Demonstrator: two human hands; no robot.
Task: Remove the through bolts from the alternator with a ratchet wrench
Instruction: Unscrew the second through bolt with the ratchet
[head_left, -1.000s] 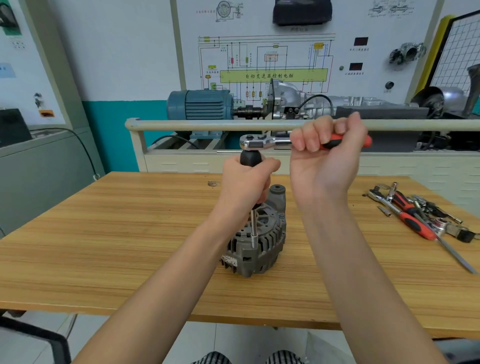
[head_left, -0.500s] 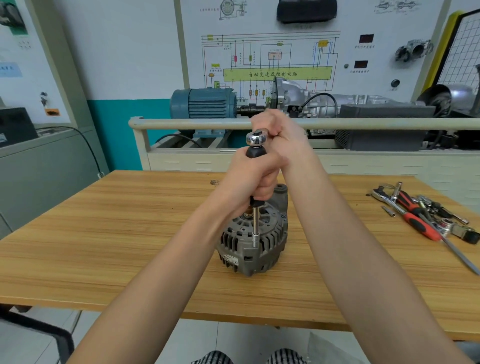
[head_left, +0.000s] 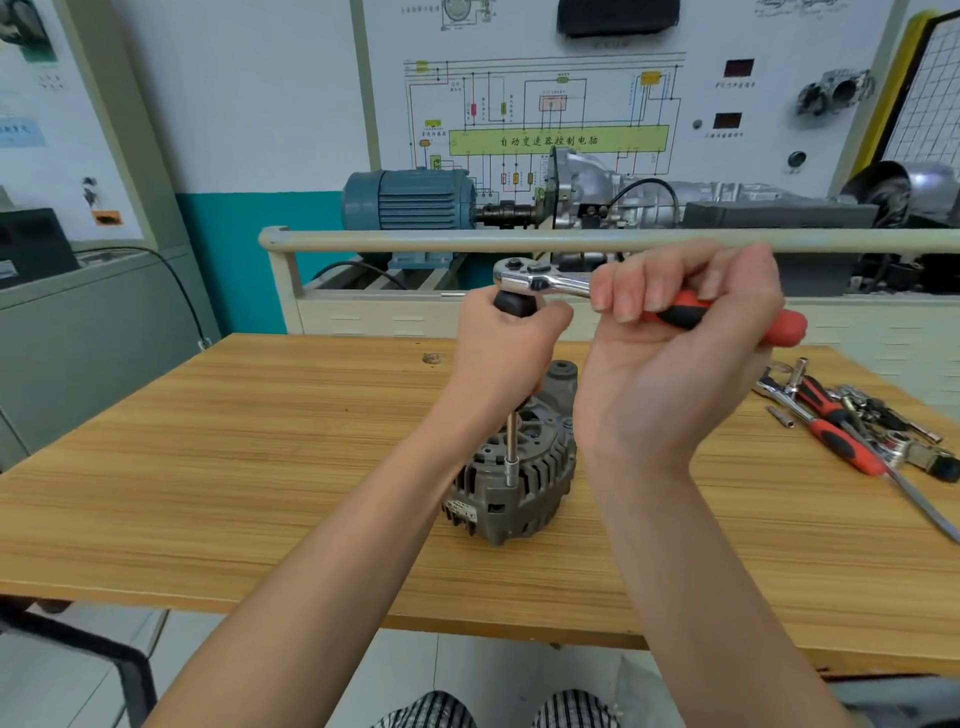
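Left arm: reaching forward from lower left, forearm bare, wrist straight.
Left hand (head_left: 506, 353): curling its fingers around the black grip of an upright driver, knuckles facing up.
Right arm: rising from lower right, forearm bare, wrist bending back.
Right hand (head_left: 675, 338): palm facing the camera, fingers (head_left: 631, 291) wrapping over the red wrench handle (head_left: 727, 322).

Lighting and image quality — bright, even indoor light

Soft shadows under the alternator (head_left: 517, 480); glare on the ratchet head (head_left: 524, 275); wide-angle bending at frame edges — corners slightly soft.
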